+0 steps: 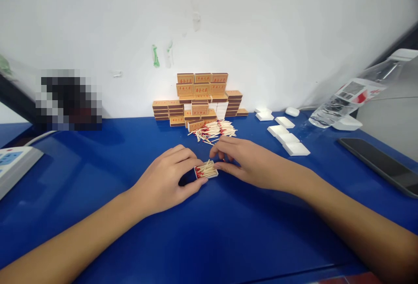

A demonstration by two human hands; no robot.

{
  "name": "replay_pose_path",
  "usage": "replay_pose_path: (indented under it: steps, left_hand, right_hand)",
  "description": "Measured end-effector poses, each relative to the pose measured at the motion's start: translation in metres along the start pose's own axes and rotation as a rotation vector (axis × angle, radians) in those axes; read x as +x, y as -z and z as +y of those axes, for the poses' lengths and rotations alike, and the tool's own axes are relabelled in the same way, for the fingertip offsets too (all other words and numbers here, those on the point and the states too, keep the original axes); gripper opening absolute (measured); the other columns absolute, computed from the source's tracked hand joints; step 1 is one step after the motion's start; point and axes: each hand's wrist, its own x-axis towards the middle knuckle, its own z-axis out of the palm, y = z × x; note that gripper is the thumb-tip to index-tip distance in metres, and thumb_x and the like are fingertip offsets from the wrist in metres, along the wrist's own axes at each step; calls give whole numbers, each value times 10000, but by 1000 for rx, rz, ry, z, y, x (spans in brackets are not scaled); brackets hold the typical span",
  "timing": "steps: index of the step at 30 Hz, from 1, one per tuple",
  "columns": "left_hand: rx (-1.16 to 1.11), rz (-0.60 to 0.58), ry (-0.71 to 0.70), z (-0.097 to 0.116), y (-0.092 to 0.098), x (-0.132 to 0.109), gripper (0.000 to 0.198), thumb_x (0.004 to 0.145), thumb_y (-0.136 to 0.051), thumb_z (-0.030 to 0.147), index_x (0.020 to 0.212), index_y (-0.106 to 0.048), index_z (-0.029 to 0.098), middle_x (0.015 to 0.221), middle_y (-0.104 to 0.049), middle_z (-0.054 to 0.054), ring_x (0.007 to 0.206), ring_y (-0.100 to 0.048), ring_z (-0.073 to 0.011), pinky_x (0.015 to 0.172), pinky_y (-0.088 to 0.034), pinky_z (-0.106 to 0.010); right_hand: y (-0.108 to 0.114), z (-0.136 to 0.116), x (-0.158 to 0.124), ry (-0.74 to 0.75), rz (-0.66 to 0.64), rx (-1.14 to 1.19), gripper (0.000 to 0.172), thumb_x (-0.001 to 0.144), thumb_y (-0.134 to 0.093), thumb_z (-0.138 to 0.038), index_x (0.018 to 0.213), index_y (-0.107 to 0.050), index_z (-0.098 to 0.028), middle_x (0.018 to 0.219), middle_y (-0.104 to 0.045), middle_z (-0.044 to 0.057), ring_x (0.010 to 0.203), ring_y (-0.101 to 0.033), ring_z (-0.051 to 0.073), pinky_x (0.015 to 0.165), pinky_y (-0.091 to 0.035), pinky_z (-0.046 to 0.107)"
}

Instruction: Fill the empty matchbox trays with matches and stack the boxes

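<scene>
A small white matchbox tray [213, 176] filled with red-tipped matches [205, 170] rests on the blue table. My left hand [166, 175] grips its left end, thumb at the near side and fingers at the far side. At the tray's right end is my right hand [241, 157], with the thumb by the match ends. Its fingers are bent and stand apart from the thumb, with nothing visible between them. One match leans up above the others. Just beyond my hands lies a loose heap of matches [217, 130].
Stacked orange matchboxes [201, 89] stand against the wall. At right are several white trays [289, 138], a white earbud case [292, 111], a tilted plastic bottle [352, 92] and a dark phone [380, 164]. A white power strip [19, 166] lies at left.
</scene>
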Motion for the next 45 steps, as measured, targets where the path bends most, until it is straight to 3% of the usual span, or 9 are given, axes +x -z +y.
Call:
replay_pose_path:
  steps: [6,16,18,23,31,45]
  left_hand:
    - [10,16,-15,1,0,0,178,998,-686,298,1115,-752,182,1015,-713,-78,919,-647,-220,848,-555,-396]
    - [-6,8,-17,3,2,-1,150,998,-685,288,1066,-764,180,1026,-694,-82,917,-633,-214,843,-548,-390]
    - [-22,15,-20,3,2,-1,142,1008,-674,290,1047,-760,184,1028,-694,-78,920,-636,-208,850,-548,-381]
    - [-34,24,-4,2,0,0,155,1020,-658,308,1021,-742,178,1016,-702,-76,934,-638,-214,865,-549,-383]
    - [-35,20,21,3,-1,0,135,1013,-644,286,1005,-725,178,998,-705,-77,922,-626,-224,845,-548,-399]
    - [-20,-12,33,3,1,0,147,1019,-636,297,951,-684,176,948,-677,-66,892,-597,-222,823,-509,-391]
  right_hand:
    - [4,-1,0,-3,-41,-11,119,1045,-606,-252,955,-661,-196,982,-699,52,876,-625,199,773,-462,338]
    - [-1,-6,2,20,-17,30,96,1032,-614,-221,946,-650,-198,965,-691,40,861,-624,187,750,-450,320]
    - [-3,-6,1,15,6,42,34,1022,-624,-211,1026,-655,-198,1015,-692,46,879,-631,189,766,-462,323]
    - [-7,-7,1,66,15,36,283,1056,-541,-183,1318,-640,-221,1189,-642,85,973,-651,200,840,-493,346]
    - [-3,-7,1,80,30,66,54,1004,-637,-170,998,-683,-197,1009,-649,44,872,-619,177,759,-470,309]
    - [-2,-10,-1,32,-28,68,65,1016,-628,-189,951,-626,-195,998,-649,32,830,-603,161,721,-448,296]
